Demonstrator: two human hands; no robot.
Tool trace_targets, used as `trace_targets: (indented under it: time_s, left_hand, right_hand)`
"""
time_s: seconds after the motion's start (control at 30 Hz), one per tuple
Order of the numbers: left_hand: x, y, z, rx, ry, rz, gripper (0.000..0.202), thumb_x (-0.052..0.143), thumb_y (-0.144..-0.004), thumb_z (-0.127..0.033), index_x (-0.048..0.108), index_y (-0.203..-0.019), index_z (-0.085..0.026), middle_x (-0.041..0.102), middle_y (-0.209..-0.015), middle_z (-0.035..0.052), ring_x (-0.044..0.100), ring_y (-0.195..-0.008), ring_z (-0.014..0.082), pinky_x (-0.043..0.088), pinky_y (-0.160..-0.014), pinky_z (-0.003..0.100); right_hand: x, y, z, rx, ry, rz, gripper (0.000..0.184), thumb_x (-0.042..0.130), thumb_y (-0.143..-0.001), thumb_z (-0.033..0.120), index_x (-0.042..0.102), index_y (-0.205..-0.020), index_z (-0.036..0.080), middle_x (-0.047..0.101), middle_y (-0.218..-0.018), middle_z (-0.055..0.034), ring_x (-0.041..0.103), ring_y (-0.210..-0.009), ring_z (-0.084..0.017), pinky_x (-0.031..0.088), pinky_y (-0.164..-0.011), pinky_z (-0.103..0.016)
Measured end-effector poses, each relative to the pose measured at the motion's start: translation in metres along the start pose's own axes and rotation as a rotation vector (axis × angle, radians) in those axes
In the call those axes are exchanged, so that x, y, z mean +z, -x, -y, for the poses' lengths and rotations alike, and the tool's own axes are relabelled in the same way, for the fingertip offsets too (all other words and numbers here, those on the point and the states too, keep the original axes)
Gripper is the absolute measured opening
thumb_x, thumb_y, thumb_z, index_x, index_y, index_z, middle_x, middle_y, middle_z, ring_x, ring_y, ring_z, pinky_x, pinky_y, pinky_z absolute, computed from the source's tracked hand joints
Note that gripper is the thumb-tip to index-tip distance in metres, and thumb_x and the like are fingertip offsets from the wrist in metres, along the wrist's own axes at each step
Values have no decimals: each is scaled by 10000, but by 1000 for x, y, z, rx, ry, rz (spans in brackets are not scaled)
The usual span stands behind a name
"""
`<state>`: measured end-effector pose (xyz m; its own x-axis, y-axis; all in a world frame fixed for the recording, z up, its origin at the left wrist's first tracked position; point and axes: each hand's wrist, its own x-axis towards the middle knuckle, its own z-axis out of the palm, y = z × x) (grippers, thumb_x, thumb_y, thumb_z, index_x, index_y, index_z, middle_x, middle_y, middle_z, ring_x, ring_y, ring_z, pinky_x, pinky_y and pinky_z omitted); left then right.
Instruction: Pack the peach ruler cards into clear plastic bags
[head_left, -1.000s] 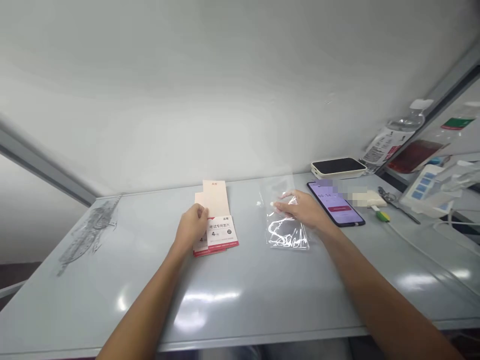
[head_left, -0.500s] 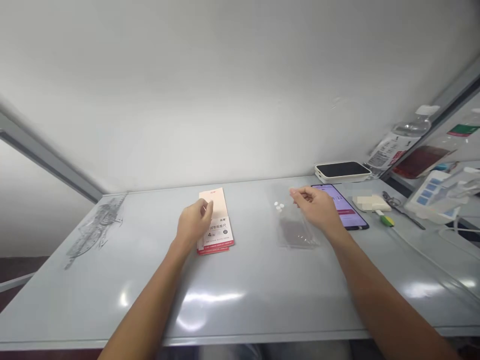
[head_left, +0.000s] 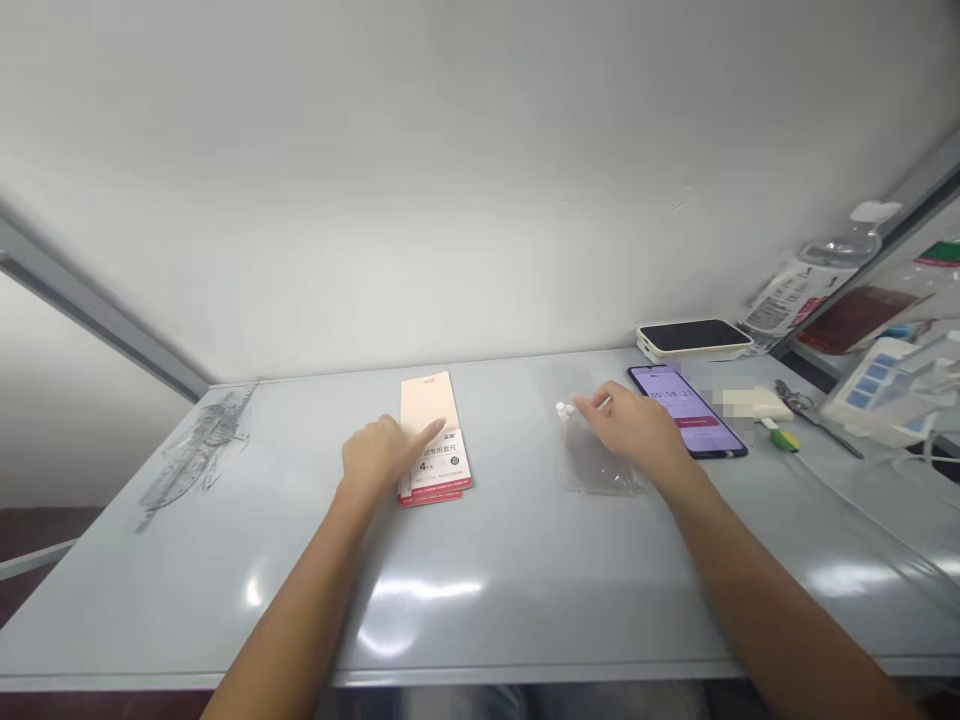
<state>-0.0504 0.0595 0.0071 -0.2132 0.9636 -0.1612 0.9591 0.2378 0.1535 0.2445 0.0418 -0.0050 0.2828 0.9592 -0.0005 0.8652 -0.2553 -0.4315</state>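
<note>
On the gray desk (head_left: 150,600), left hand (head_left: 379,455): fingers (head_left: 427,430) open now, not pinching, one pointing over the pink paper booklets (head_left: 435,440).
Right hand (head_left: 634,425): fingers open, just beside small white round bits (head_left: 561,409) in a clear plastic bag (head_left: 600,465).

Logged from my remote view: packet (head_left: 442,460), white with red edging and a peach flap; table (head_left: 187,600), pale grey, grey sketch-like pattern (head_left: 199,450) at its left end; phone (head_left: 686,410), lilac screen, pink band; power bank (head_left: 694,336), cream, black top; small handle (head_left: 784,438), green and yellow, I think.
</note>
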Motion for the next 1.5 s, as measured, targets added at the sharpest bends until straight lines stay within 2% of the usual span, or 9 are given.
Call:
trace_targets:
  time_s: [0.17, 0.43, 0.63, 0.93, 1.03, 1.13, 1.27, 1.37, 1.5]
  left_hand:
    - [1, -1, 2, 29, 7, 106, 584, 422, -576, -781, 528, -603, -207, 605, -602, 82, 587, -572, 243, 329, -482, 289]
    - [-1, -3, 5, -1, 35, 132, 499, 472, -623, -706, 498, -672, -209, 634, -680, 82, 602, -633, 235, 340, -497, 281]
    - [-6, -1, 4, -8, 63, 13, 527, 474, -629, -696, 439, -823, -207, 637, -793, 82, 595, -670, 232, 343, -517, 280]
    - [-4, 0, 3, 35, 206, -97, 333, 464, -755, -507, 418, -917, -220, 628, -831, 62, 589, -681, 218, 358, -518, 277]
    - [-3, -1, 4, 44, 302, -150, 305, 469, -771, -437, 420, -989, -229, 633, -828, 58, 596, -676, 214, 367, -518, 272]
    - [-4, 2, 0, 117, 499, -203, 305, 467, -783, -444, 423, -1001, -235, 631, -756, 27, 590, -623, 192, 375, -494, 255]
    - [-2, 15, -11, 277, 805, -222, 308, 492, -779, -449, 431, -987, -231, 610, -670, -20, 557, -531, 144, 397, -482, 230]
    - [5, 26, -20, 358, 897, -165, 271, 499, -780, -407, 457, -970, -219, 587, -614, -38, 527, -483, 120, 383, -454, 209]
    - [11, 37, -28, 417, 1032, -69, 289, 513, -778, -377, 458, -1007, -209, 593, -624, -35, 538, -498, 112, 406, -470, 206]
  right_hand:
    - [3, -9, -14, 90, 165, 84, 687, 425, -599, 779, 545, -897, 171, 611, -925, -143, 590, -803, -297, 389, -597, -349]
    - [0, -10, -12, 172, 175, 174, 753, 523, -525, 768, 518, -958, 152, 620, -906, -163, 600, -830, -327, 410, -589, -357]
    - [0, -13, -20, 155, 130, 126, 806, 579, -526, 719, 478, -1085, 148, 613, -993, -172, 582, -923, -336, 419, -638, -359]
    - [4, -17, -27, 135, 64, 76, 749, 616, -555, 645, 526, -1093, 133, 620, -990, -165, 574, -930, -329, 427, -632, -348]
    - [-2, -17, -25, 109, -60, 73, 643, 631, -560, 620, 596, -988, 142, 640, -848, -118, 601, -811, -288, 426, -584, -322]
    - [-11, -12, -16, 56, -283, 88, 466, 603, -631, 578, 654, -816, 154, 591, -647, -47, 568, -565, -189, 405, -505, -286]
    - [-13, 3, 4, -84, -538, -55, 412, 564, -716, 507, 668, -913, 160, 490, -553, 19, 449, -456, -113, 373, -454, -254]
    - [-5, 16, 18, -179, -639, -72, 454, 538, -763, 456, 610, -1108, 171, 523, -624, 15, 476, -502, -107, 425, -510, -259]
    - [7, 28, 28, -223, -718, -45, 517, 514, -797, 415, 485, -1269, 206, 598, -906, -39, 572, -641, -128, 496, -614, -294]
